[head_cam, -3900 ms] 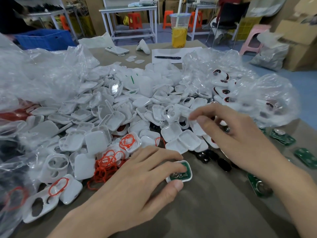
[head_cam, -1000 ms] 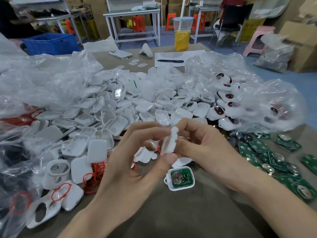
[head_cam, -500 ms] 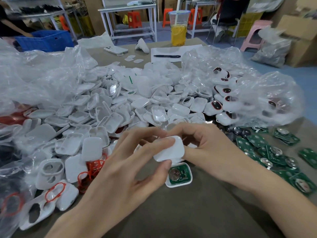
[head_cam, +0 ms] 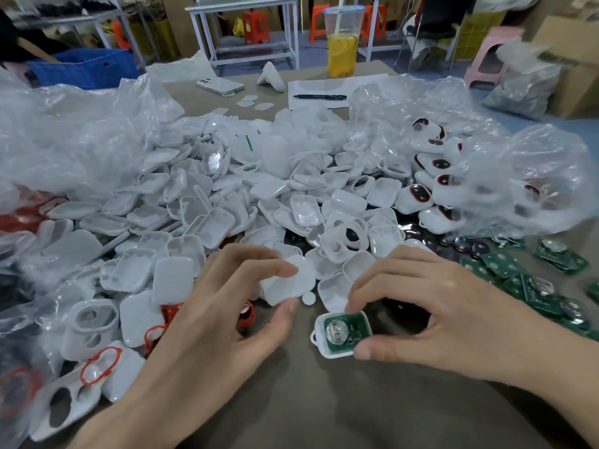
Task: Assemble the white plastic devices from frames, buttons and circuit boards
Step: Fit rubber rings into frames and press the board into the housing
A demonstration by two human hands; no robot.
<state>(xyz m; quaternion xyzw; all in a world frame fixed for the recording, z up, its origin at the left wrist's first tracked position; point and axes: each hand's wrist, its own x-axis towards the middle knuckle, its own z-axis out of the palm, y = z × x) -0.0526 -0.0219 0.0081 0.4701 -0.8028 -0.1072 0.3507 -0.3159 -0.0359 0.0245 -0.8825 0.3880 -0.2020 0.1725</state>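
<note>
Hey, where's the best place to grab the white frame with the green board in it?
Pinch the white frame by its rim from above, far edge against near edge, as the right hand does. It lies flat with the circuit board facing up, so the rim keeps fingers off it.

We record a brown table (head_cam: 324,409). A heap of white covers (head_cam: 207,222) fills its middle, with clear bags (head_cam: 74,140) slumped on the left and right sides. Green circuit boards (head_cam: 531,286) lie loose along the right. At the front, just beside the heap, sits a white frame (head_cam: 319,328) with a green board (head_cam: 345,330) seated in it. A small white disc (head_cam: 308,298) lies near it. Red rings (head_cam: 100,364) lie among parts at the left. At the far end we note a phone (head_cam: 220,85), a pen (head_cam: 319,96) on a sheet of paper (head_cam: 356,84), and a cup (head_cam: 342,47) of yellow drink.
</note>
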